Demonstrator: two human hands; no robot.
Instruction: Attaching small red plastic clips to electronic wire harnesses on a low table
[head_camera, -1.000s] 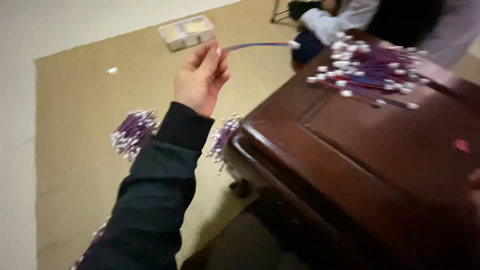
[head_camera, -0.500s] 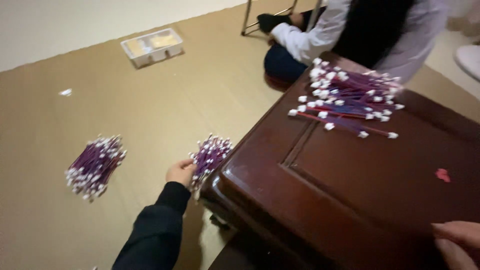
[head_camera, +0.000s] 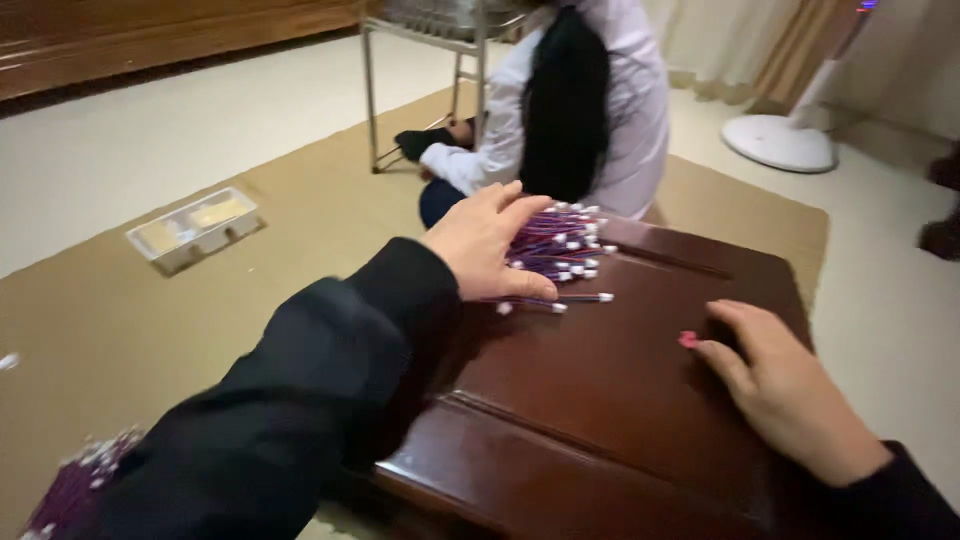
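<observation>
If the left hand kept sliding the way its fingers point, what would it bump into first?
The left hand reaches across the dark wooden table, fingers aimed up and right. It would most likely meet the pile of purple wires with white ends first; it seems to touch them already.

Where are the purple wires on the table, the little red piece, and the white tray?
purple wires (head_camera: 560, 245), head view, middle of the pile
red piece (head_camera: 688, 339), head view, its centre
white tray (head_camera: 195, 228), head view, its rim

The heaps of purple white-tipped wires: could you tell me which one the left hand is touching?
The heap on the dark wooden table, under the left hand; the other lies on the floor mat.
</observation>
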